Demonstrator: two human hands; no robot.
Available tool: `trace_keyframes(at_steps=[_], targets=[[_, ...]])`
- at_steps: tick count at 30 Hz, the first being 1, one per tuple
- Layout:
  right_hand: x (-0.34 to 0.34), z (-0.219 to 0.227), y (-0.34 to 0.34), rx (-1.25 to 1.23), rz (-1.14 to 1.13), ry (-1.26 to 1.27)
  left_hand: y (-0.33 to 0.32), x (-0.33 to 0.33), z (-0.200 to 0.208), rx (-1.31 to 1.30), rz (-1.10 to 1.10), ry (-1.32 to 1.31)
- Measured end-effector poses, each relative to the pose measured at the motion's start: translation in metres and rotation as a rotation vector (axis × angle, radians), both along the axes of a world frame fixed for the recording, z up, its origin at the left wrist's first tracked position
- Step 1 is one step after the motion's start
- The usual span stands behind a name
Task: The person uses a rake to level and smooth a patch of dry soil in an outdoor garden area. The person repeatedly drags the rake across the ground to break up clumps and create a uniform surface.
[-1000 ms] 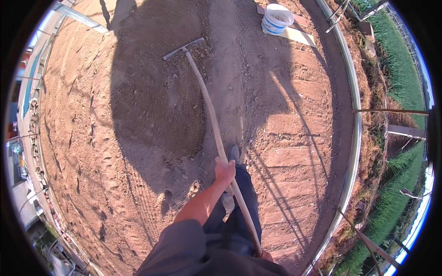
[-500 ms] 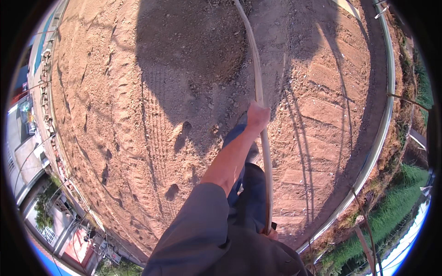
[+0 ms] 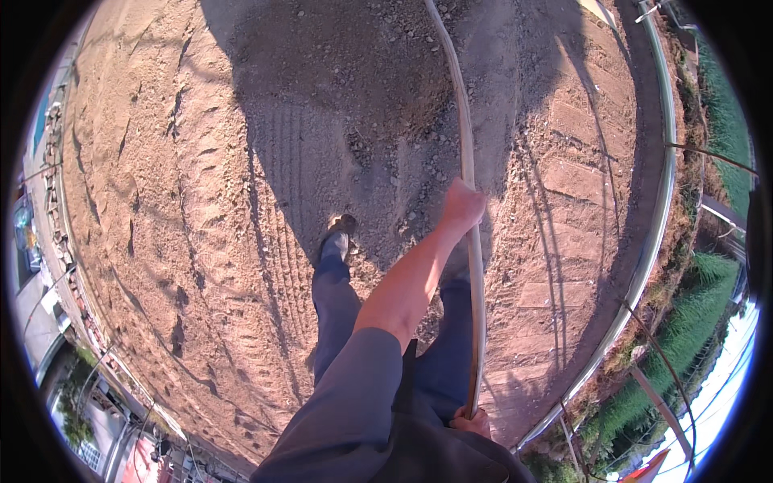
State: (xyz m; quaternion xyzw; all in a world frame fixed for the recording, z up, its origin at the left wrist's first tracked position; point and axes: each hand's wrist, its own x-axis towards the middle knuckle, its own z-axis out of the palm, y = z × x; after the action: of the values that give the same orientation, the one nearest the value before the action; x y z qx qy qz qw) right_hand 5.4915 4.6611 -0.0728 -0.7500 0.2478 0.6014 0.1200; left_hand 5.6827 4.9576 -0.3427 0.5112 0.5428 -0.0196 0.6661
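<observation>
The left shoe (image 3: pixel 337 244) rests on the dry soil (image 3: pixel 209 266), farther to the left of the right leg (image 3: pixel 452 334) than half a second ago, when the legs were nearly together. From the lower edge the left arm slants up and rightward, its grey sleeve (image 3: pixel 354 394) ending near the elbow. The left hand (image 3: pixel 465 205) has its fingers closed around the wooden rake handle (image 3: pixel 477 282), back of the hand showing. The handle passes along the right side of the right leg, its long axis running almost straight up the view; beyond the left hand it bows toward the upper left and crosses the top edge. A second ago it slanted more, its crossbar head visible. Rightmost, near the waist, the right hand (image 3: pixel 473 422), partly hidden, curls around the handle's lower end.
</observation>
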Motion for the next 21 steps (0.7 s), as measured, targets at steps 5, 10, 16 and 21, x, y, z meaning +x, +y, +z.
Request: trace_keyframes(at_steps=[5, 10, 16, 21], targets=[[-0.058, 0.005, 0.038, 0.064, -0.330, 0.124, 0.058, -0.026, 0.030, -0.125, -0.038, -0.167], [-0.098, 0.023, 0.036, 0.177, -0.137, 0.071, 0.048, -0.072, 0.031, -0.141, -0.084, -0.160], [-0.206, -0.002, -0.156, 0.054, -0.056, 0.099, -0.120, -0.189, 0.016, -0.018, -0.065, 0.017], [-0.240, 0.015, -0.234, -0.056, 0.097, 0.062, -0.286, -0.283, 0.078, -0.484, 0.138, -0.092]])
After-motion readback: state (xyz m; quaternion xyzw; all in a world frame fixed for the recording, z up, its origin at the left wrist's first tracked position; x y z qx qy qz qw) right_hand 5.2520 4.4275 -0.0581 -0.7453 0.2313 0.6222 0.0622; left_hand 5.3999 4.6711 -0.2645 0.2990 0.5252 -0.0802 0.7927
